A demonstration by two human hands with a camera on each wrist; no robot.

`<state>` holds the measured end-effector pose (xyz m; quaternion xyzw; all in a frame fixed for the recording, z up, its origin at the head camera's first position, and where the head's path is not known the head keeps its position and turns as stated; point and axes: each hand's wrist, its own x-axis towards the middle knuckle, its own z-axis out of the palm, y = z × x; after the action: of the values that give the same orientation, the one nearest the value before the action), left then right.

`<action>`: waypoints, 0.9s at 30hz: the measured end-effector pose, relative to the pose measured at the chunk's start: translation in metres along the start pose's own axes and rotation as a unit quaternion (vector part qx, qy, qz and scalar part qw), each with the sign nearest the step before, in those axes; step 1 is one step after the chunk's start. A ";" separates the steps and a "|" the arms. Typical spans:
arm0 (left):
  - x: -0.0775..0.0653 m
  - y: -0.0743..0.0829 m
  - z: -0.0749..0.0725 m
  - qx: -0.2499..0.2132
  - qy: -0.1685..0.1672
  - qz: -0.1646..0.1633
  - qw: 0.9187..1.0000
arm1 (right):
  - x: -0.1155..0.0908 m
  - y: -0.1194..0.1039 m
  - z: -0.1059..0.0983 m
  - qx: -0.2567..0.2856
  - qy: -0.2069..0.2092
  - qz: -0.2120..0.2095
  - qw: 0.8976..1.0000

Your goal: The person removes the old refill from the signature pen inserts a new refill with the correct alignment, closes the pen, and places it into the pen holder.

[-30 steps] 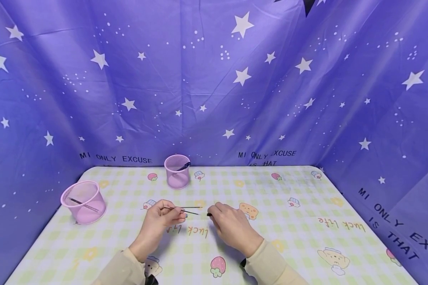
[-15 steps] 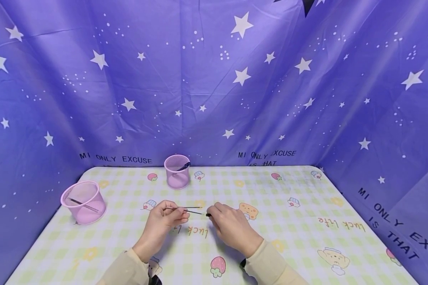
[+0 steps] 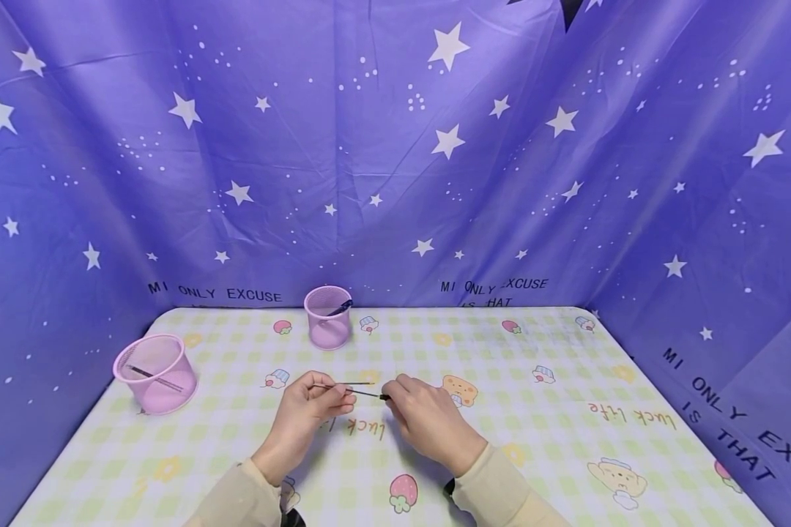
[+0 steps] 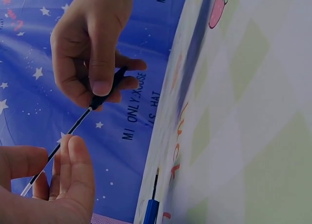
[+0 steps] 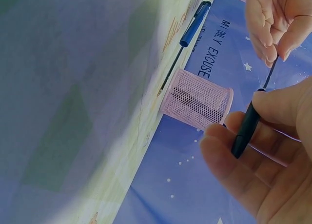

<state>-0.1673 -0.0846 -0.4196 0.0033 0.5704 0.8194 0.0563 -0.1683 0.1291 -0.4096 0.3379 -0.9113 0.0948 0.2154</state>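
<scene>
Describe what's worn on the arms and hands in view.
Both hands, left hand and right hand, are bare, no gloves or rings visible. Each arm wears a long cream-beige sleeve ending at the wrist, with a dark strap showing beneath the cuff.

A table covered with a pale green and white checked cloth (image 3: 554, 439) printed with cartoon strawberries, bears and cupcakes fills the lower part of the head view. At the far edge stands a small pink mesh pen cup (image 3: 327, 316) with a dark pen tip leaning on its rim. Nearer the left edge stands a larger pink mesh basket (image 3: 154, 373) with a thin dark stick lying inside. On the cloth lies a blue pen with a thin dark tip (image 5: 187, 36). Behind and on both sides hangs a purple fabric backdrop (image 3: 395, 146) patterned with white stars and black lettering.
</scene>
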 end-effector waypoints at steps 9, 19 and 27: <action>0.000 -0.002 0.003 0.006 -0.003 -0.008 1.000 | 0.000 0.001 0.001 0.001 -0.004 0.001 1.000; -0.002 -0.005 0.007 0.006 -0.011 -0.021 1.000 | -0.001 0.001 0.002 -0.002 0.005 -0.007 1.000; -0.001 -0.009 0.009 0.008 -0.024 -0.022 0.999 | -0.001 0.002 0.004 -0.003 0.011 -0.012 1.000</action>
<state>-0.1648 -0.0730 -0.4248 0.0110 0.5757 0.8127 0.0886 -0.1704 0.1295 -0.4137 0.3469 -0.9050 0.0934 0.2277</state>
